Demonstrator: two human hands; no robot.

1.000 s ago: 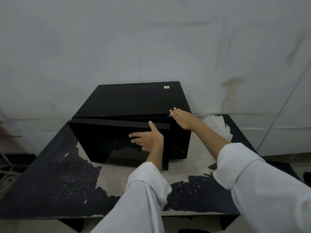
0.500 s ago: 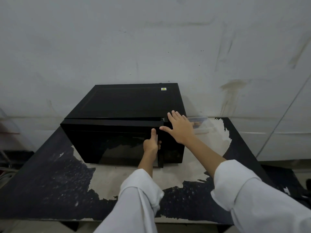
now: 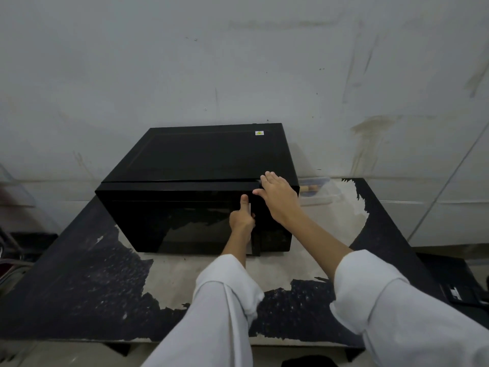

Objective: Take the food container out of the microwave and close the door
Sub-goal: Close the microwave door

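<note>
The black microwave (image 3: 201,160) stands on the table against the wall, its glass door (image 3: 172,218) almost flush with the body. My left hand (image 3: 242,219) is closed around the door's right edge at the handle, thumb pointing up. My right hand (image 3: 277,200) lies flat with fingers spread on the microwave's front right top corner. The food container (image 3: 317,193), clear plastic with a blue lid, sits on the table just right of the microwave, partly hidden behind it.
The table (image 3: 79,287) has a peeling black top with bare pale patches. A stained white wall (image 3: 238,62) stands right behind the microwave. A flat black object (image 3: 457,282) lies lower down at the right, past the table's edge.
The door has swung from ajar to nearly shut. My left hand went from flat on the glass to gripping the door's right edge. My right hand shifted slightly on the corner.
</note>
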